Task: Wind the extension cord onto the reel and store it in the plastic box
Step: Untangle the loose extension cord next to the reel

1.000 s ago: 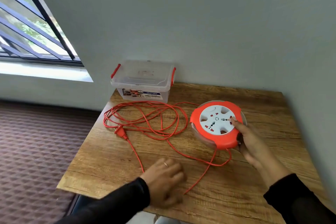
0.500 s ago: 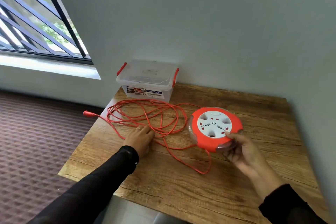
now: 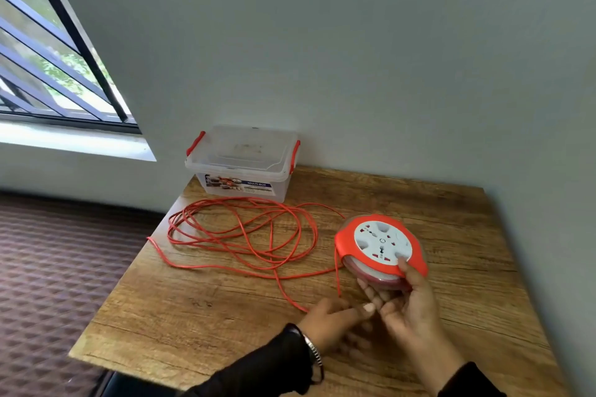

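Orange cord (image 3: pixel 245 235), one length: most of it lies in loose overlapping loops on the left half of my table (image 3: pixel 451 209), between the box and the near edge. One strand hangs over the table's left edge; another runs toward me to my left hand, and a short run rises from there to the reel's left side.

Reel (image 3: pixel 382 250), one: round, with an orange rim, a white socket face turned up and a clear lower body. It is tilted and lifted at the near right of the loops. My right hand (image 3: pixel 406 303) grips it from the near side, thumb on the orange rim, fingers curled under the clear body.

Left hand (image 3: pixel 332 319), one: resting low on the table just left of my right hand, fingers closed narrowly on the cord where the strand reaches it. A bracelet (image 3: pixel 314 351) sits on the wrist above a black sleeve (image 3: pixel 258 371).

Plastic box (image 3: pixel 243 163), one: clear, with its lid on and two red latches, one on each end. It stands at the far left corner of the table against the grey wall (image 3: pixel 354 42), well apart from the reel.

Window (image 3: pixel 48 58), one, barred, far left.
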Available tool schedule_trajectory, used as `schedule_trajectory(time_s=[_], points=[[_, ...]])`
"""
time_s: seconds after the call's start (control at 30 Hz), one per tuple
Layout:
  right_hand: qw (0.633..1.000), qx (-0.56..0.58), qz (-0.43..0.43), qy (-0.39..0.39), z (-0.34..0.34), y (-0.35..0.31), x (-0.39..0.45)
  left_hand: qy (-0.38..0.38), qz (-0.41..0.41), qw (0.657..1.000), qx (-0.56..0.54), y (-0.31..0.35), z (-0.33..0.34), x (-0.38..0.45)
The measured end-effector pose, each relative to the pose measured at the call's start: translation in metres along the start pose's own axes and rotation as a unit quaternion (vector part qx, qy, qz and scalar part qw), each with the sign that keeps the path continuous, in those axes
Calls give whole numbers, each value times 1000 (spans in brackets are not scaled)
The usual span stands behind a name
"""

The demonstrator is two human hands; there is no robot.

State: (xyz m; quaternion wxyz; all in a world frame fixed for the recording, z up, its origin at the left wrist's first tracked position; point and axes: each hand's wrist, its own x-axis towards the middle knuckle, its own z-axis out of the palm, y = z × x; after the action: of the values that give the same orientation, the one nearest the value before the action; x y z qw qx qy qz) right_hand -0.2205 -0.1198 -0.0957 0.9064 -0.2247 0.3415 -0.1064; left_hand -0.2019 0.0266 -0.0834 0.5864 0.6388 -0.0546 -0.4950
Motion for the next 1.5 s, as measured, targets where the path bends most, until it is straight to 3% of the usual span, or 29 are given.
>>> schedule_trajectory(time_s=[0.07,0.27,0.43,0.5,0.53,0.57,0.6,0.67,0.7,0.73,0.87,1.03,1.13,1.23,1.27,1.3,1.4,1.5], points=[[1000,-4,-13,2,1,4,-3,7,-6,997,-71,0,15,14],[992,-124,18,9,-7,17,-19,141,65,971,-180,10,12,36],[963,-253,94,17,-26,12,-31,95,35,980,-172,8,-10,36],[938,-341,64,27,-32,8,-34,97,43,981,-161,18,-26,40],[922,-385,9,44,-36,4,-34,106,53,983,-140,25,-35,42],[889,-447,-79,63,-43,0,-34,114,64,986,-105,34,-42,44],[817,-539,-188,78,-48,-5,-32,118,77,988,-68,41,-48,45],[574,-730,-368,48,-57,-16,-29,114,99,988,-27,53,-52,49],[473,-772,-424,10,-57,-21,-28,109,110,988,-19,57,-52,50],[406,-795,-449,-34,-53,-26,-26,103,119,988,-5,59,-51,52],[279,-842,-426,-180,-23,-35,-23,84,126,988,29,53,-46,66],[79,-892,-382,-227,7,-49,-17,65,112,991,32,46,-48,73],[5,-915,-292,-278,16,-57,-6,-26,100,985,137,50,-57,71],[-94,-891,-347,-278,21,-62,-2,-68,20,981,178,51,-70,67],[-105,-884,-367,-270,23,-62,-1,-78,10,984,161,50,-73,66],[-91,-890,-355,-270,24,-61,1,-86,14,987,138,48,-75,64],[16,-919,-309,-243,22,-56,10,-67,46,994,71,39,-70,63],[98,-923,-316,-195,17,-55,14,-13,50,999,13,27,-62,68]])
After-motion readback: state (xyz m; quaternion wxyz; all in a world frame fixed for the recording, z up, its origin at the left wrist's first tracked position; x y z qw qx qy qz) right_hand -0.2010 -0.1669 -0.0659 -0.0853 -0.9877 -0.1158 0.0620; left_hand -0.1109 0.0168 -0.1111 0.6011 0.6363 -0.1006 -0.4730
